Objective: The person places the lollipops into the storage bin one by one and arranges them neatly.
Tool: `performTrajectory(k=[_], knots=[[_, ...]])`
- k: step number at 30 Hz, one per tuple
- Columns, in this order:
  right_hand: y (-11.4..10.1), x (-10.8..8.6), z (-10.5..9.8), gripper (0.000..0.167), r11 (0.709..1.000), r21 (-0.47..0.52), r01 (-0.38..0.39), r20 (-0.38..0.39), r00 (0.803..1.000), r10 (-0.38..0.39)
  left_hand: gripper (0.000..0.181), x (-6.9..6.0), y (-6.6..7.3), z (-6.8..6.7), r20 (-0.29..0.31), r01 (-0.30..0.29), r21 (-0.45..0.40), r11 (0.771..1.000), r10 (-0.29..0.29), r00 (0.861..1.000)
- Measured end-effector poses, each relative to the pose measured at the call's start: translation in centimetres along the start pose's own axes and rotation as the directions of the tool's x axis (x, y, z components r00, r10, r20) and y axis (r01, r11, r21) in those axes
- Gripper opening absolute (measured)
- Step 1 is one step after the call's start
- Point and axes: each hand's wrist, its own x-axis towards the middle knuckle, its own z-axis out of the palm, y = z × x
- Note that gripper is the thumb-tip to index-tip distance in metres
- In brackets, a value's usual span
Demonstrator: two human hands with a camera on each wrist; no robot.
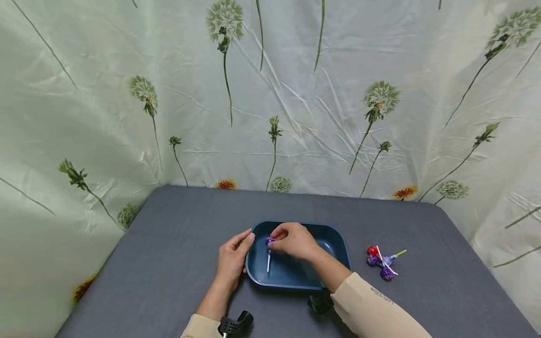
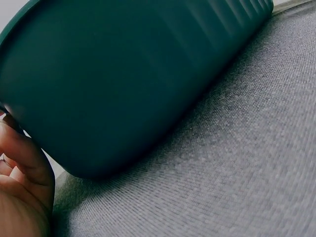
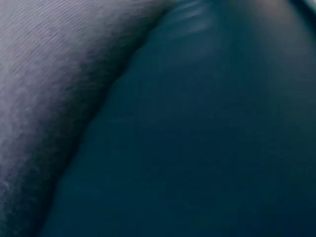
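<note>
A dark blue tray (image 1: 296,286) lies on the grey table. The left hand (image 1: 230,258) grips its left wall, thumb at the rim; in the left wrist view that hand (image 2: 22,177) is at the left edge, beside the tray's outer wall (image 2: 113,89). Over the tray's left part, the right hand (image 1: 296,241) pinches a purple-wrapped lollipop (image 1: 268,253) by its head, the white stick pointing toward the near side. Whether the lollipop touches the tray floor I cannot tell. Only the tray's wall (image 3: 163,133) fills most of the right wrist view; the right hand is out of it.
To the right of the tray, several lollipops (image 1: 385,263) with red, purple and blue wrappers lie in a small heap on the grey table (image 1: 190,225). Behind the table hangs a pale curtain (image 1: 296,94) with a dandelion print.
</note>
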Motion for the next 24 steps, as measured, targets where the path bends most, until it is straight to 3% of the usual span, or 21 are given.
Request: performTrajectory(k=[6, 15, 24], knots=[[0.4, 0.4, 0.7, 0.017, 1.0, -0.025, -0.008, 0.026, 1.0, 0.008, 0.048, 0.0, -0.2, 0.0, 0.001, 0.001, 0.003, 1.0, -0.001, 1.0], [0.4, 0.7, 1.6, 0.013, 0.99, -0.121, 0.071, 0.047, 0.997, -0.065, 0.048, -0.1, 0.3, -0.1, -0.007, 0.008, -0.002, 1.0, -0.008, 1.0], [0.6, 0.8, 2.3, 0.012, 0.989, -0.114, 0.095, 0.027, 0.995, -0.093, 0.047, 0.0, 0.3, -0.1, -0.002, 0.003, -0.024, 1.0, -0.004, 1.0]])
